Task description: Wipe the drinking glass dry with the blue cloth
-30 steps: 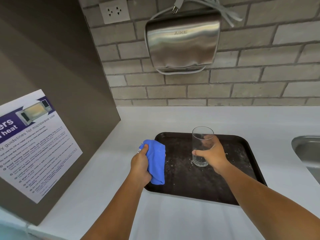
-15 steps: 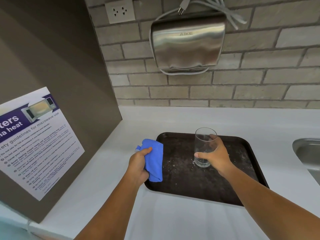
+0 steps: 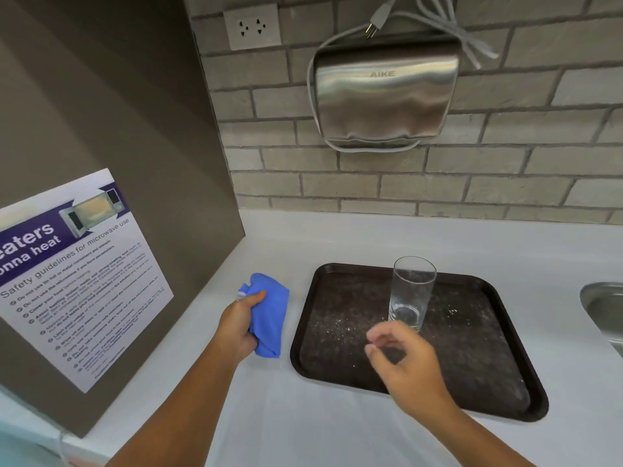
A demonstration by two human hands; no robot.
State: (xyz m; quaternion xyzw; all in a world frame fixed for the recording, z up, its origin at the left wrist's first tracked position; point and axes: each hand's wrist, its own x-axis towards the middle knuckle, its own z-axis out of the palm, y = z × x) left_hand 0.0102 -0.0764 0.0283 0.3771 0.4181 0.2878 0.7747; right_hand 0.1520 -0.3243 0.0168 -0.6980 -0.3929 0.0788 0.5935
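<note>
The drinking glass [image 3: 412, 293] stands upright and alone on the dark brown tray [image 3: 499, 385], toward the tray's far edge, right of centre in the frame. It looks empty and clear. Pale specks are scattered over the tray's surface.

The right hand [image 3: 406, 362] hovers over the near part of the tray, just below the glass in the picture and not touching it; its fingers [image 3: 379, 337] are loosely curled and hold nothing, slightly blurred.

The left hand [image 3: 237, 326] is left of centre, over the white tabletop [image 3: 303, 433] beside the tray's left edge. Its fingers are closed around the blue cloth [image 3: 269, 318], which is bunched in the grip and hangs down past the palm, clear of the tray.

On the grey brick wall at upper right hangs a steel hand dryer [image 3: 384, 96] marked AIKE, with its grey cord looped around it and the plug [image 3: 376, 23] loose above. A wall socket [image 3: 253, 26] sits at top centre. A microwave safety notice [image 3: 74, 274] is fixed to the brown panel at left, and the rim of a steel sink [image 3: 603, 311] shows at the right edge.
</note>
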